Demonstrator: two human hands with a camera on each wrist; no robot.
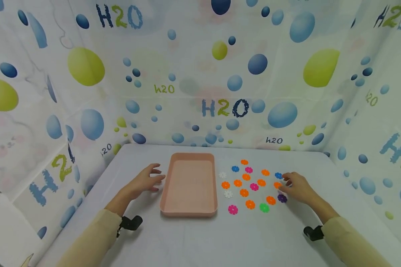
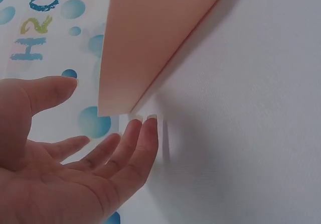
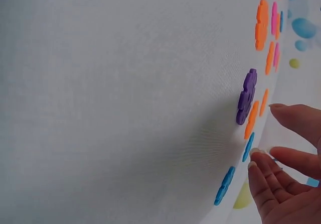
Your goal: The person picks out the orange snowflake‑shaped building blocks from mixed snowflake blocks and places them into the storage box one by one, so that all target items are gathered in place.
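A shallow pink tray (image 1: 189, 185) lies on the white table. My left hand (image 1: 147, 180) hovers just off its left side, fingers spread and relaxed, holding nothing. In the left wrist view the fingertips (image 2: 150, 126) are near the tray's outer wall (image 2: 145, 43). My right hand (image 1: 298, 188) is over the right end of a group of flower-shaped plastic discs, thumb and fingers apart with nothing between them. Closest to it are a blue disc (image 1: 278, 175), an orange disc (image 1: 277, 185) partly behind the fingers, and a purple disc (image 1: 282, 198).
Several more discs lie flat right of the tray: orange (image 1: 244, 193), pink (image 1: 232, 210), green (image 1: 264, 207), white (image 1: 228, 194) and blue (image 1: 235, 169). A patterned curtain (image 1: 187, 55) surrounds the table's back and sides. Each wrist bears a black camera (image 1: 131, 223).
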